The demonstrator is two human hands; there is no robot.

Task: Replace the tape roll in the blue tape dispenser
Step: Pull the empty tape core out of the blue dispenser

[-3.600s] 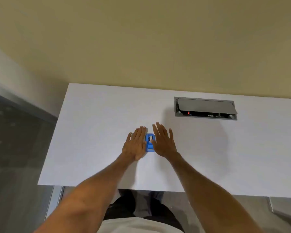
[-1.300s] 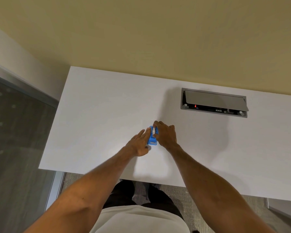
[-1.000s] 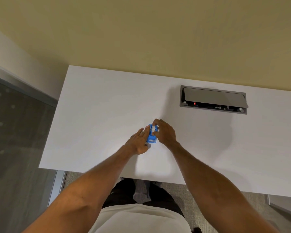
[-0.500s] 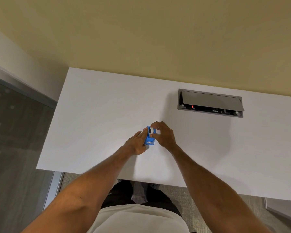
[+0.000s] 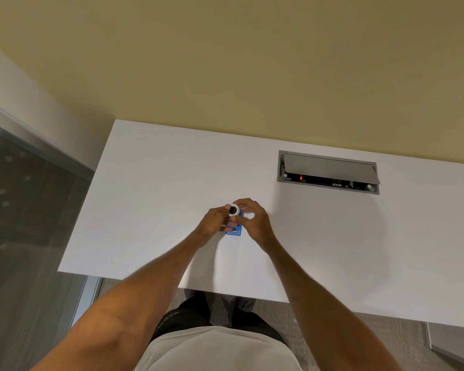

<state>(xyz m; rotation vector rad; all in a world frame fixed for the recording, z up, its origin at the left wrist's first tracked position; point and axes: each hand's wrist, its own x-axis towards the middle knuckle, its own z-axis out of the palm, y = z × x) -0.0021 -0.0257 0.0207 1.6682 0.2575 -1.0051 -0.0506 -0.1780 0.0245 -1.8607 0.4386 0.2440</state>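
While the left hand (image 5: 212, 219) steadies the blue tape dispenser (image 5: 235, 229) on the white tabletop (image 5: 158, 188), fingers curled against its side, the tape roll (image 5: 234, 210) sits raised above it, seemingly pinched by the right hand (image 5: 252, 219). The roll looks to be mid-removal; next it needs lifting clear. Farther right lies a grey cable box (image 5: 328, 172).

Bare forearms (image 5: 134, 298), pale shirt (image 5: 214, 349), black trousers (image 5: 182, 317)
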